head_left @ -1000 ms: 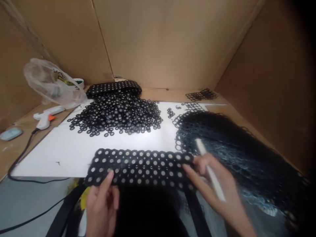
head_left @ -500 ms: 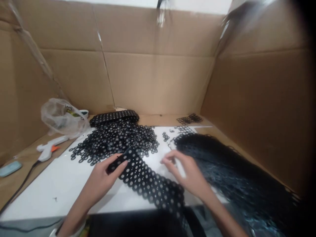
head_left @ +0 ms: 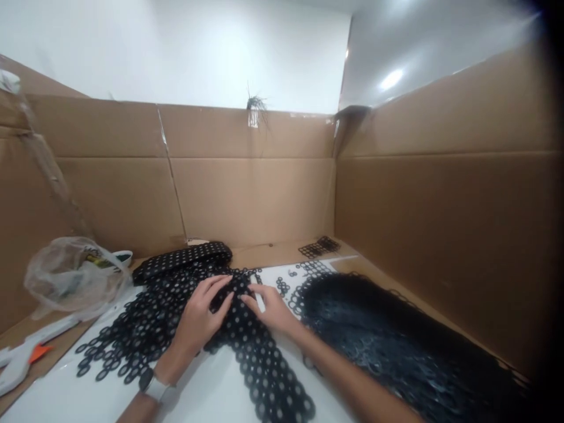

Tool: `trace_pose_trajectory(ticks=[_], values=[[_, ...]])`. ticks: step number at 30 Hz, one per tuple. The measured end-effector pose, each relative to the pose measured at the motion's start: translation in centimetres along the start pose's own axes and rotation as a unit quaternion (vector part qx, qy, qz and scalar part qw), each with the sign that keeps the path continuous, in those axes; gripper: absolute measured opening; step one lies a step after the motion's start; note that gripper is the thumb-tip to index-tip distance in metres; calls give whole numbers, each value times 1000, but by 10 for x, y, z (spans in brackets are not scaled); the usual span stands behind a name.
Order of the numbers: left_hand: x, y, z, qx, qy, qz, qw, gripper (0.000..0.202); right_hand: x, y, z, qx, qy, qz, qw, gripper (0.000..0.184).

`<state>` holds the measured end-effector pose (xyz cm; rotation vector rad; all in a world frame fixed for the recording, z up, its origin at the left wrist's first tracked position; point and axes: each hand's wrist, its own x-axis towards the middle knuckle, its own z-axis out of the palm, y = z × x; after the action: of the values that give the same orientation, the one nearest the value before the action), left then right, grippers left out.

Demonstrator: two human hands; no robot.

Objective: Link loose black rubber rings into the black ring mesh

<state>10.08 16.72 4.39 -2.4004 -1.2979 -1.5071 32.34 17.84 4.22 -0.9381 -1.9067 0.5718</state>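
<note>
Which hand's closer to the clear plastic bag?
Left. The left hand is right of the clear plastic bag, at the dotted black strip; the right hand is farther right, holding the white stick.

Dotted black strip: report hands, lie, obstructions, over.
Left hand at far end of dotted black strip. Right hand close by, holding white stick. Strip trails nearward over white board. Possible snag: ring pile, left.

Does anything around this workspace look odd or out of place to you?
A wispy dark tuft shows near the top of the back cardboard wall, oddly far from the work. A few small rings lie loose between the ring heap and the larger black mound, perhaps strayed. No damage stands out.
</note>
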Motion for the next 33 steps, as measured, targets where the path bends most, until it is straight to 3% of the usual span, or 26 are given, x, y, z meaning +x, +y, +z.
trace_pose_trajectory(ticks=[7, 11, 19, 25, 29, 33], values=[[-10, 13, 12, -96, -26, -44, 994, 36, -10, -11, 11, 24, 30, -34, 999, 17], [-10, 8, 15, -195, -12, -114, 974, 29, -12, -8, 17, 23, 49, -80, 995, 15], [-16, -8, 11, -295, -43, -201, 933, 35, -17, -5, 13, 12, 8, -136, 991, 17], [-16, -19, 4, -267, 25, -255, 929, 39, -17, -4, 13, 28, 11, -81, 996, 16], [2, -31, 3, -228, 63, -256, 937, 41, -13, -5, 15, 54, 18, -14, 998, 19], [27, -56, -6, -179, 138, -275, 935, 53, -14, -1, 14, 77, 31, 17, 996, 20]])
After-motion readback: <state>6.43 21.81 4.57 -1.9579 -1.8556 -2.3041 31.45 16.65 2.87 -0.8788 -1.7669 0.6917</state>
